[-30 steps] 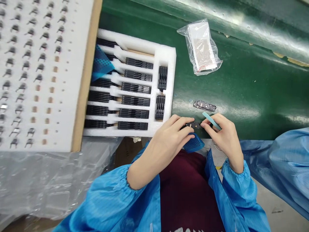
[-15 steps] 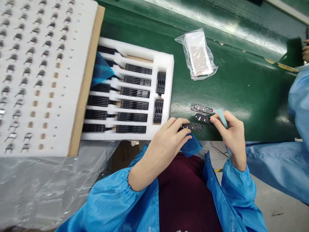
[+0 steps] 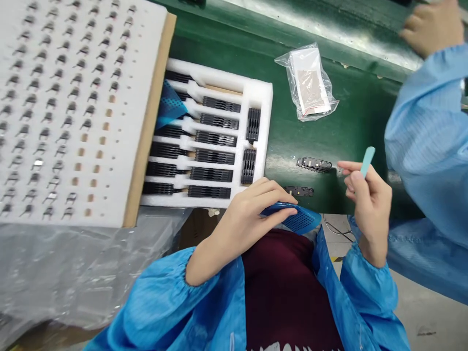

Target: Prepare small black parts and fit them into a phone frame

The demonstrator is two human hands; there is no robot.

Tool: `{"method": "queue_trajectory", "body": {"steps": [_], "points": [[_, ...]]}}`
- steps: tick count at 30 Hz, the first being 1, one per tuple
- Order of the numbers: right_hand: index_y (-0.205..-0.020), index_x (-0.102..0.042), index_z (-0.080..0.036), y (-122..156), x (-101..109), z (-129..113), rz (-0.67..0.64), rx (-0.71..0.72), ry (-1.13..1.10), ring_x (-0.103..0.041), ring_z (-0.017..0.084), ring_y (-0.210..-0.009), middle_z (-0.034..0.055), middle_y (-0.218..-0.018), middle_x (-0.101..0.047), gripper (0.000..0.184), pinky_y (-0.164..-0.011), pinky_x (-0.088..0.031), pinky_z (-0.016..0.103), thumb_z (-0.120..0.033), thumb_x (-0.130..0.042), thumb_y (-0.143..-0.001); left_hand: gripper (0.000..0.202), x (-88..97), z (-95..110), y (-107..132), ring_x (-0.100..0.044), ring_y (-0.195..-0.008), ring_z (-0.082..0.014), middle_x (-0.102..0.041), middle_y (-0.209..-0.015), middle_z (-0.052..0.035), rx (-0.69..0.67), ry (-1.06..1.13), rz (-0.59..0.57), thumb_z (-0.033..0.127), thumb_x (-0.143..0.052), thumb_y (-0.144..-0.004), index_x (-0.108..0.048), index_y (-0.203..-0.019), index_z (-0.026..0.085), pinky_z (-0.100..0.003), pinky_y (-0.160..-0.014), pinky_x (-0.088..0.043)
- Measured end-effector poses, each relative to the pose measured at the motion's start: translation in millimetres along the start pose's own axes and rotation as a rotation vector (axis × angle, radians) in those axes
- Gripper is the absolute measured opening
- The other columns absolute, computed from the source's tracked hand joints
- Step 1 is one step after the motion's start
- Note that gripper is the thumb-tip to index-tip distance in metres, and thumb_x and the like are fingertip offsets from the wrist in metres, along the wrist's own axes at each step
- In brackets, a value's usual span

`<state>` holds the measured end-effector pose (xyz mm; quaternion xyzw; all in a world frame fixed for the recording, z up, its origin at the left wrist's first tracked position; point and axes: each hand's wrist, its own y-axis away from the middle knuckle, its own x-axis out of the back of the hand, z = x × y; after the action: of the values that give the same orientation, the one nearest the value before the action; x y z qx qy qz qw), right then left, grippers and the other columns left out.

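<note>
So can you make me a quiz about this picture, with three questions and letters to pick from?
1. Where is the clear plastic bag?
A. In a hand
B. On the green workbench
C. On the floor

2. How many black parts can you see lying on the workbench in front of the person?
A. One
B. Three
C. Two

3. What is the left hand holding?
A. A blue dotted mesh sheet
B. A pair of scissors
C. Nothing

Answers:
1. B, because the bag lies flat on the green surface.
2. C, because one part lies above the other, both bare on the green.
3. A, because the fingers curl over the blue sheet.
</note>
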<state>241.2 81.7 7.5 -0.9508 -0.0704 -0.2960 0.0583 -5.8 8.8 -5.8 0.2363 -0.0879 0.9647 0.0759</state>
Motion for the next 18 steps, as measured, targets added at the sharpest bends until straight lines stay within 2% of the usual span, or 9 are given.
{"method": "queue_trajectory", "body": {"steps": [2,4,5,8,10,11,13,15,18], "points": [[-0.122,-0.082,-0.026,15.3,7.1,-17.6,-0.069,-0.027,-0.164,-0.068,0.021,-0.085,0.0077,-0.108,-0.072,0.034,-0.070,-0.057,0.036,-0.041,-0.052,-0.116,0.007,1.6,1.6,0.8,-0.075,-0.093,-0.0192,-0.081,-0.099,-0.0042,0.022,0.040,0.027,0.025,-0.075,-0.105,-0.080,-0.105,0.021,-0.031,-0.083,-0.063],[-0.118,-0.085,-0.028,28.0,9.9,-32.6,-0.064,-0.006,-0.206,-0.069,0.024,-0.095,0.0090,-0.114,-0.071,0.036,-0.077,-0.059,0.040,-0.044,-0.053,-0.116,0.006,2.3,2.3,2.4,-0.077,-0.090,-0.0184,-0.081,-0.097,-0.0039,0.034,0.072,0.059,0.025,-0.076,-0.104,-0.080,-0.102,0.021,-0.029,-0.082,-0.063],[-0.117,-0.085,-0.029,33.0,9.7,-37.7,-0.038,0.018,-0.197,-0.068,0.026,-0.095,0.0091,-0.110,-0.071,0.037,-0.077,-0.059,0.042,-0.047,-0.053,-0.116,0.006,2.5,2.4,3.3,-0.077,-0.088,-0.0179,-0.081,-0.096,-0.0037,0.039,0.084,0.070,0.025,-0.077,-0.104,-0.080,-0.101,0.021,-0.029,-0.081,-0.064],[-0.109,-0.087,-0.029,43.0,4.3,-42.3,0.060,0.052,-0.234,-0.062,0.021,-0.069,0.0044,-0.076,-0.064,0.041,-0.060,-0.051,0.038,-0.054,-0.055,-0.115,0.006,3.4,2.2,6.1,-0.077,-0.084,-0.0167,-0.082,-0.094,-0.0031,0.033,0.110,0.081,0.026,-0.079,-0.103,-0.081,-0.099,0.021,-0.027,-0.079,-0.063],[-0.108,-0.087,-0.028,46.1,-1.3,-38.6,0.055,0.029,-0.356,-0.055,0.017,-0.053,0.0012,-0.064,-0.062,0.041,-0.046,-0.043,0.033,-0.054,-0.057,-0.114,0.007,3.9,1.5,7.4,-0.076,-0.083,-0.0160,-0.082,-0.093,-0.0027,0.025,0.122,0.081,0.026,-0.080,-0.102,-0.081,-0.098,0.021,-0.026,-0.077,-0.062],[-0.111,-0.087,-0.027,46.9,-4.3,-35.8,0.033,0.011,-0.426,-0.057,0.015,-0.049,0.0012,-0.065,-0.066,0.039,-0.042,-0.041,0.031,-0.053,-0.058,-0.114,0.006,4.0,1.0,7.8,-0.076,-0.082,-0.0157,-0.081,-0.092,-0.0024,0.021,0.127,0.082,0.026,-0.080,-0.102,-0.081,-0.098,0.021,-0.026,-0.076,-0.061],[-0.119,-0.085,-0.025,47.8,-10.5,-29.5,-0.029,-0.021,-0.561,-0.069,0.017,-0.054,0.0041,-0.077,-0.077,0.034,-0.038,-0.045,0.028,-0.048,-0.061,-0.114,0.005,3.9,0.1,8.3,-0.075,-0.081,-0.0148,-0.081,-0.091,-0.0019,0.015,0.136,0.088,0.025,-0.081,-0.102,-0.082,-0.099,0.021,-0.024,-0.074,-0.060],[-0.121,-0.084,-0.024,48.6,-16.3,-23.7,-0.080,-0.050,-0.665,-0.079,0.021,-0.066,0.0070,-0.091,-0.084,0.031,-0.041,-0.054,0.026,-0.045,-0.062,-0.114,0.005,3.9,-0.7,8.4,-0.075,-0.080,-0.0140,-0.080,-0.090,-0.0016,0.006,0.147,0.095,0.023,-0.081,-0.101,-0.082,-0.098,0.020,-0.023,-0.072,-0.059],[-0.118,-0.084,-0.024,50.5,-22.4,-18.2,-0.144,-0.122,-0.710,-0.084,0.023,-0.075,0.0069,-0.097,-0.086,0.027,-0.047,-0.064,0.025,-0.041,-0.064,-0.113,0.008,4.3,-1.0,8.1,-0.075,-0.081,-0.0148,-0.081,-0.090,-0.0021,0.013,0.159,0.086,0.024,-0.079,-0.102,-0.083,-0.096,0.021,-0.024,-0.073,-0.060]]}}
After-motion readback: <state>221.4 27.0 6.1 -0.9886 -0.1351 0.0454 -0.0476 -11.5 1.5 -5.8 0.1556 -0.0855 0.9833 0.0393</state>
